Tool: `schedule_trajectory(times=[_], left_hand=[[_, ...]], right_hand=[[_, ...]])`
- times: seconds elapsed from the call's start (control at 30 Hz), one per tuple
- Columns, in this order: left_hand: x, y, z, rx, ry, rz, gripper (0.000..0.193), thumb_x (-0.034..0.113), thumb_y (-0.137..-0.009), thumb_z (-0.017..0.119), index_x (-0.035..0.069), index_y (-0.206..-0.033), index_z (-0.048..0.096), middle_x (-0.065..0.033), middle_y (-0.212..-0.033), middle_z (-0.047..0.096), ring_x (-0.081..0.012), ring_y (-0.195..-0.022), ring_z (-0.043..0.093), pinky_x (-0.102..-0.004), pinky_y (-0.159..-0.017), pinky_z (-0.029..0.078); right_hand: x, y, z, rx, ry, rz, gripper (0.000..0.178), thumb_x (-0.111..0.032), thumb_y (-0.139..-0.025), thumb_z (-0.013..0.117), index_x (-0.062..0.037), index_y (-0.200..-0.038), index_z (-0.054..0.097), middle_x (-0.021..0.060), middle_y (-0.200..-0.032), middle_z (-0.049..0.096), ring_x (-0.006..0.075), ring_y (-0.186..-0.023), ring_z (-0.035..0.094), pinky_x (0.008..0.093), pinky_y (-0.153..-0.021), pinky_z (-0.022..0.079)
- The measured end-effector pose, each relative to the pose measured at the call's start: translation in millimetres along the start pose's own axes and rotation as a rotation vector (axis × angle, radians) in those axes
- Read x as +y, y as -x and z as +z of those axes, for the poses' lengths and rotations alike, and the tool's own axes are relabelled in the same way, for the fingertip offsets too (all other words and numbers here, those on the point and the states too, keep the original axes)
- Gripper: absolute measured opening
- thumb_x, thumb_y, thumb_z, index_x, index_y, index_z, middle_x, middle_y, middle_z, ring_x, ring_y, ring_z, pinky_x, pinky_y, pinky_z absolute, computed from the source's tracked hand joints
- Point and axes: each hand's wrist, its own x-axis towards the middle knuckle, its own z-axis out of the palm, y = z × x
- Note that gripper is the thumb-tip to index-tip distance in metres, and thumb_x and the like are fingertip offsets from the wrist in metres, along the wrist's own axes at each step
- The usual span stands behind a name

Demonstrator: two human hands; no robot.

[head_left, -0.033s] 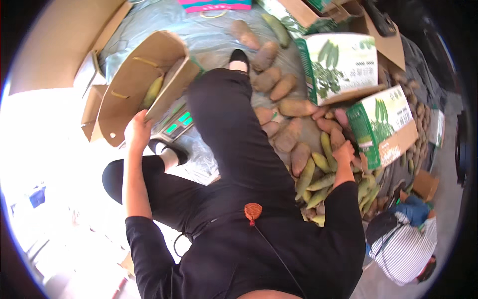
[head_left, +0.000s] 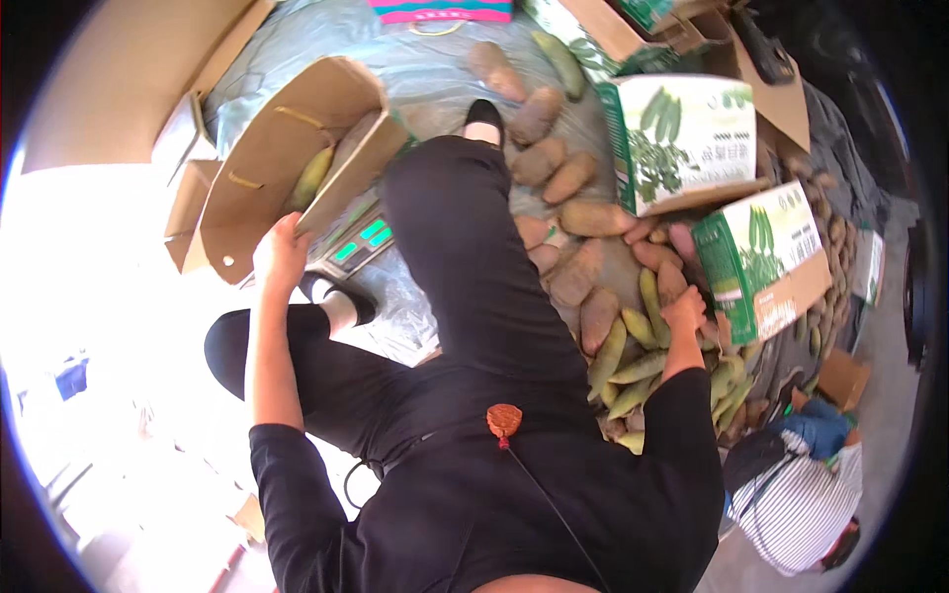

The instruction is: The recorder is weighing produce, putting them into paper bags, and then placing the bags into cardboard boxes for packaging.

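My left hand pinches the near edge of an open cardboard box. The box leans on a digital scale with green lit displays. Inside it lie a green radish and a brownish tuber. Over the vegetable pile on the right, my right hand is closed, its fingers curled down; what they hold is hidden. Just beyond its fingers is a reddish sweet potato. Long green radishes lie beside and below this hand, and larger brown sweet potatoes spread towards my leg.
Two printed cartons stand at the right of the pile. A pink and blue bag is at the far edge, on plastic sheeting. Another person in a striped top bends at the lower right. More tubers lie behind the cartons.
The scene has shifted slightly down and to the right in the picture. Both hands keep their places at the box and at the pile.
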Motion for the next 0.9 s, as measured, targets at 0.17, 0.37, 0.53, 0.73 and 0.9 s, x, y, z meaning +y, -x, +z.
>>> schedule_trajectory(times=[0.17, 0.37, 0.53, 0.73, 0.9], left_hand=[[-12.4, 5.9, -2.2, -0.005, 0.03, -0.003, 0.026, 0.018, -0.078, 0.059, 0.008, -0.102, 0.059, -0.0126, -0.101, 0.061, -0.0333, -0.093, 0.058, -0.041, -0.079, 0.046], [-7.1, 3.7, -11.2, -0.073, 0.055, -0.029, 0.021, 0.019, -0.079, 0.059, 0.007, -0.097, 0.06, -0.0131, -0.099, 0.061, -0.0333, -0.093, 0.058, -0.0416, -0.079, 0.047], [-13.3, 12.4, -16.4, -0.155, -0.043, -0.091, 0.022, 0.023, -0.079, 0.062, 0.005, -0.092, 0.061, -0.0143, -0.094, 0.063, -0.0332, -0.091, 0.06, -0.0427, -0.077, 0.048], [-19.3, 20.6, -23.0, -0.164, -0.101, -0.132, 0.022, 0.024, -0.078, 0.064, 0.005, -0.089, 0.063, -0.0136, -0.087, 0.065, -0.0311, -0.087, 0.062, -0.0423, -0.075, 0.048], [-22.2, 27.8, -42.5, -0.18, -0.145, -0.185, 0.025, 0.026, -0.077, 0.066, 0.004, -0.089, 0.064, -0.0142, -0.089, 0.065, -0.0314, -0.09, 0.062, -0.0423, -0.076, 0.048]], right_hand=[[-24.8, 28.3, -26.8, -0.038, -0.057, -0.115, 0.075, -0.025, -0.058, 0.079, -0.0064, -0.12, 0.042, 0.011, -0.125, 0.048, 0.0316, -0.121, 0.04, 0.052, -0.093, 0.038], [-38.7, 37.0, -15.6, -0.182, -0.3, -0.204, 0.082, -0.03, -0.051, 0.083, -0.0025, -0.119, 0.045, 0.0207, -0.122, 0.05, 0.0364, -0.115, 0.047, 0.0448, -0.094, 0.04], [-67.4, 59.9, -27.2, -0.224, -0.745, -0.354, 0.076, -0.022, -0.052, 0.081, 0.0056, -0.115, 0.047, 0.0181, -0.109, 0.057, 0.0277, -0.099, 0.056, 0.036, -0.084, 0.045], [-118.0, 87.1, -122.3, -0.131, -0.873, -0.621, 0.073, -0.017, -0.054, 0.08, 0.0041, -0.115, 0.046, 0.0151, -0.108, 0.056, 0.0231, -0.096, 0.056, 0.0333, -0.082, 0.046], [-183.1, 169.5, -247.6, -0.108, -0.973, -0.908, 0.072, -0.016, -0.054, 0.078, 0.0004, -0.116, 0.046, 0.0136, -0.109, 0.055, 0.0221, -0.098, 0.054, 0.0327, -0.084, 0.045]])
